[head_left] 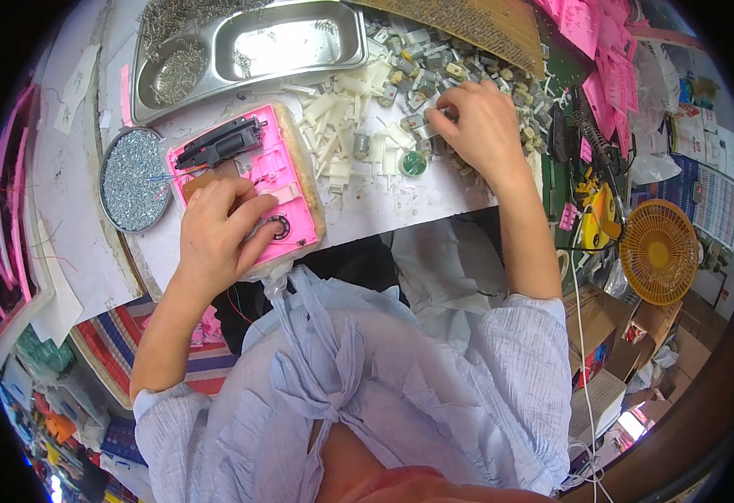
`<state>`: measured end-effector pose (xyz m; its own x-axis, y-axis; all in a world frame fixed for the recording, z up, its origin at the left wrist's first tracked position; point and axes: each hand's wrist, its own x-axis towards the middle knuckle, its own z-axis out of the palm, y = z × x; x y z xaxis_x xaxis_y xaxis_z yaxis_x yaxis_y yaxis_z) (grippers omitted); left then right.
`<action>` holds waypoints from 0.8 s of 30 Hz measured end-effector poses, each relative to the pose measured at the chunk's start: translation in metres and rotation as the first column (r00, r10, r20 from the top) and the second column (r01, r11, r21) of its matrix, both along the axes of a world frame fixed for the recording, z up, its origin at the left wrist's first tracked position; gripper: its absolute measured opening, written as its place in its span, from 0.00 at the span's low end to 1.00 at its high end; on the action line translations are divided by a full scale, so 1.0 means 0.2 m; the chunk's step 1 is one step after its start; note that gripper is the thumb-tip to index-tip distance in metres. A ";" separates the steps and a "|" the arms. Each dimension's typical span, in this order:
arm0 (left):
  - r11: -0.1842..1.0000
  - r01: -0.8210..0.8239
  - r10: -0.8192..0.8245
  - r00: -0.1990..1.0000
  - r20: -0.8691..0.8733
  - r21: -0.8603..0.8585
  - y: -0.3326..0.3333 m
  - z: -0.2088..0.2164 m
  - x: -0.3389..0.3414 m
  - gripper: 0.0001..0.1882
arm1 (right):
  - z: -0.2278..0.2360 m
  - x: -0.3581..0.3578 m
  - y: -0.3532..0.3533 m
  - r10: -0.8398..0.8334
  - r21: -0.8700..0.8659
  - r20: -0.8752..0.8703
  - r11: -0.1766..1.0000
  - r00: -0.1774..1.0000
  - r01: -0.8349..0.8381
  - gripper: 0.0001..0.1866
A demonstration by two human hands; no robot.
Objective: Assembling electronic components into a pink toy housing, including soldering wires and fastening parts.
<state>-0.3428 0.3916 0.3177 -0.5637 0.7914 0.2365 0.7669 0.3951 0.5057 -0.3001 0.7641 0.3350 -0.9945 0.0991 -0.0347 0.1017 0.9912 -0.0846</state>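
Observation:
My left hand point(220, 222) rests with bent fingers on a pink plastic housing point(304, 220), gripping it near its lower left side. The housing lies on a padded block point(310, 172). A black plastic part point(220, 142) with a small gear end sits across its upper portion, and a black ring point(279, 227) is set near my thumb. A small white piece point(285, 194) lies by my fingertips. Over a heap of small motors point(424, 81), my right hand point(480, 126) has its fingers curled down; what lies between the fingertips is mostly hidden.
A round dish of small screws point(135, 180) stands left of the housing. Behind it lies a metal tray point(287, 42) with more small metal parts. White plastic pieces point(329, 126) and a green round container point(412, 163) lie between my hands. An orange basket point(657, 251) is far right.

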 end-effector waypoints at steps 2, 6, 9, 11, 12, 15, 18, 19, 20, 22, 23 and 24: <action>1.000 0.005 -0.005 1.000 0.001 -0.003 0.01 0.01 0.00 0.16 | 0.01 -0.05 -0.05 -0.016 0.120 0.096 0.993 0.995 0.005 0.16; 0.991 -0.016 0.014 1.000 0.021 0.131 0.03 0.05 -0.02 0.12 | 0.03 -0.10 -0.05 -0.011 0.158 0.139 0.987 0.990 -0.012 0.14; 0.956 -0.195 0.108 0.928 0.357 0.218 0.12 0.18 -0.02 0.07 | 0.14 -0.06 -0.13 0.143 -0.006 -0.179 0.989 0.973 -0.147 0.12; 0.983 -0.137 0.058 0.864 0.500 0.122 0.26 0.26 -0.09 0.06 | 0.15 -0.04 -0.26 0.300 -0.213 -0.376 0.893 0.877 -0.397 0.13; 0.990 -0.100 0.023 0.805 0.593 0.097 0.33 0.27 -0.12 0.07 | 0.17 -0.03 -0.34 0.375 -0.241 -0.431 0.829 0.821 -0.505 0.16; 0.996 0.010 -0.083 0.555 0.828 0.093 0.38 0.25 -0.19 0.11 | 0.22 0.05 -0.50 0.329 -0.349 -0.451 0.790 0.829 -0.504 0.17; 0.987 0.125 -0.141 0.383 0.913 0.100 0.37 0.28 -0.20 0.14 | 0.26 0.12 -0.46 0.340 -0.511 -0.350 0.711 0.873 -0.482 0.18; 0.981 0.167 -0.154 0.346 0.925 0.101 0.37 0.30 -0.20 0.15 | 0.26 0.13 -0.45 0.293 -0.614 -0.316 0.663 0.903 -0.429 0.17; 0.983 0.143 -0.159 0.364 0.918 0.113 0.37 0.30 -0.18 0.15 | 0.27 0.15 -0.43 0.251 -0.705 -0.273 0.604 0.929 -0.371 0.17; 0.974 0.200 -0.198 0.495 0.846 0.111 0.40 0.28 -0.18 0.15 | 0.26 0.17 -0.39 0.192 -0.838 -0.157 0.494 0.969 -0.234 0.16; 0.967 0.230 -0.222 0.556 0.801 0.108 0.42 0.27 -0.18 0.15 | 0.25 0.19 -0.36 0.175 -0.879 -0.087 0.449 0.981 -0.158 0.15; 0.963 0.256 -0.224 0.589 0.777 0.084 0.43 0.29 -0.18 0.15 | 0.23 0.20 -0.33 0.161 -0.913 -0.015 0.401 0.987 -0.079 0.14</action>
